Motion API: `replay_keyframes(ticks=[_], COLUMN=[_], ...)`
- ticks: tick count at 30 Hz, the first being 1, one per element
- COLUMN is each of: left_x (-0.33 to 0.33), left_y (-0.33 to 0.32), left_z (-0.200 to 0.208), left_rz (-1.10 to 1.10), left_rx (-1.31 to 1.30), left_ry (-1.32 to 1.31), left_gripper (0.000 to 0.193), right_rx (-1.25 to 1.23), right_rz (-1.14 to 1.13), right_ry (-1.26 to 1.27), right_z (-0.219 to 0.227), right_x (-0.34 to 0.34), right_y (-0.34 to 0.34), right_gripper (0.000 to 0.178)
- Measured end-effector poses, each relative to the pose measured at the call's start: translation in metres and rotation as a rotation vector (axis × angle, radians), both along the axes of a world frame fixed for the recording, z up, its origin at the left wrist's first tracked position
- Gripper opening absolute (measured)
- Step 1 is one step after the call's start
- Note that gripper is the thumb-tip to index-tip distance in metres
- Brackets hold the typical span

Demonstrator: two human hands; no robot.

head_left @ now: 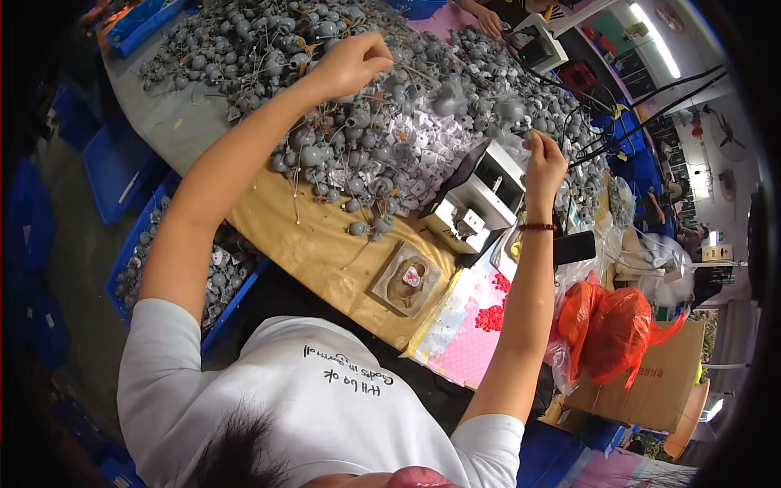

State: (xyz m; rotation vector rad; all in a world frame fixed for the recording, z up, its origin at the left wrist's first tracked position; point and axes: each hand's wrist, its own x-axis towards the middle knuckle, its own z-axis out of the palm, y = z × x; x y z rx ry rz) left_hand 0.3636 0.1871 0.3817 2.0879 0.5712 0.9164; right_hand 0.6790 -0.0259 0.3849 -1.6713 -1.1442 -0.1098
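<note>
My left hand (350, 67) is raised over a big heap of small grey ball-shaped parts (358, 118), many with thin stems. Its fingers are curled closed; what they hold, if anything, cannot be made out. My right hand (545, 167) is above a white box-shaped machine (488, 195), thumb and fingertips pinched together. A blurred grey part (511, 110) shows just beyond those fingertips, and whether they touch it is unclear. White pieces with printed marks (427, 146) lie heaped between the hands. A square grey block (394, 286) near me has a hollow with a white-and-red piece (412, 277) in it.
Small red pieces (490, 318) lie on a pink sheet right of the block. A dark phone (574, 248) and red plastic bag (610, 329) are farther right, beside a cardboard box (655, 382). At left stands a blue crate (122, 260) of grey parts. Another person's hand (488, 20) shows at the far side.
</note>
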Motion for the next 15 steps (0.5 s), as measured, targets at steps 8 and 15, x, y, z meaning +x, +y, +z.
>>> replay_keyframes(ticks=[8,15], left_x=[-0.015,-0.028], left_y=[0.010,0.014], left_z=[0.019,0.021], left_rz=[-0.030,-0.071], left_rx=[-0.078,-0.098], left_ry=[0.019,0.002], left_gripper=[0.012,0.011], right_rx=[0.145,0.197], right_rz=[-0.007,0.095], right_ry=[0.190,0.341], right_z=[0.028,0.034], right_x=[0.002,-0.009], right_y=[-0.005,-0.004], right_gripper=[0.022,0.019])
